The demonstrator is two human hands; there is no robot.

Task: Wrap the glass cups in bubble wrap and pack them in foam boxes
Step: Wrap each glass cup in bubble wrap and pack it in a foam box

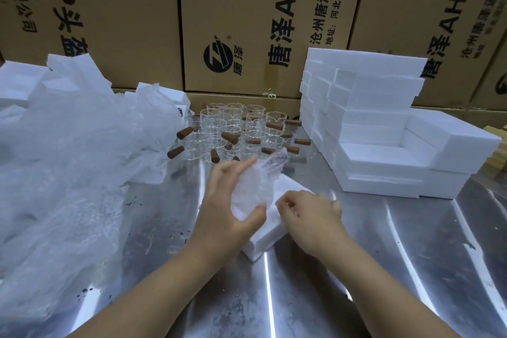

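bubble wrap (68, 159) left, glass cups (236, 129) centre back, foam boxes (384, 129) right, cartons (247, 22) behind

Your left hand (229, 206) grips a bubble-wrapped bundle (256, 181) over the small foam box (263, 241) on the metal table (384, 255). Your right hand (310, 214), fingers curled, rests on that box. Behind it stand glass cups (236, 129), with stacked foam boxes (370, 123) to their right.

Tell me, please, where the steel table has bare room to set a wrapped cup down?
Widest bare steel table: right of the right hand, before the foam box stack. A narrower patch lies between the forearms. Crowded: bubble wrap heap left, glass cups behind the left hand gripping the wrapped cup.
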